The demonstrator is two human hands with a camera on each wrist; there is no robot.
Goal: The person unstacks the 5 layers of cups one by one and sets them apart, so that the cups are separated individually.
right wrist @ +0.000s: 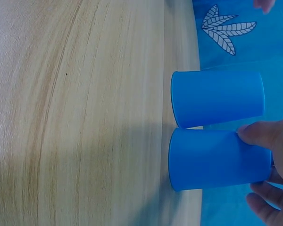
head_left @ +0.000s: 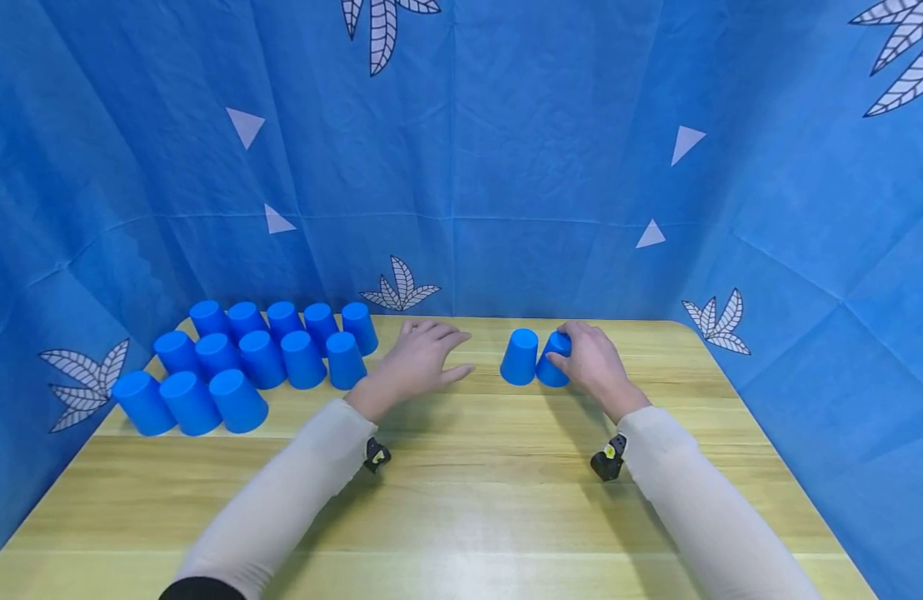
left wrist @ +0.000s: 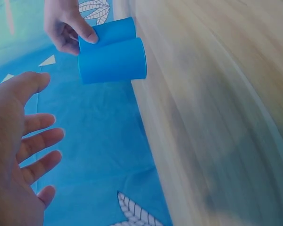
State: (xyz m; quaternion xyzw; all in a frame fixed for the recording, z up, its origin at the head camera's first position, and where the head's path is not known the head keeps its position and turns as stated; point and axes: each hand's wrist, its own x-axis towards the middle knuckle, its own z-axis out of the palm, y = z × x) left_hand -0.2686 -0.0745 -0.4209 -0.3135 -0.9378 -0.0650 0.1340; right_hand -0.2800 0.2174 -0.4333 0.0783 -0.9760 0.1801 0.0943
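Note:
Two blue cups stand upside down side by side, right of centre on the table. My right hand (head_left: 592, 362) grips the right cup (right wrist: 217, 160) near its top, thumb on the near side and fingers behind. The left cup (head_left: 519, 357) of the pair stands free, its base close to the gripped one. My left hand (head_left: 422, 360) hovers left of the pair with fingers spread and holds nothing. In the left wrist view, that hand's fingers (left wrist: 42, 143) are apart from both cups.
Several more upside-down blue cups (head_left: 262, 358) stand in three rows at the table's left, close to my left forearm. The wooden table (head_left: 461, 500) ends at a blue curtain (head_left: 551, 167) with leaf and triangle prints.

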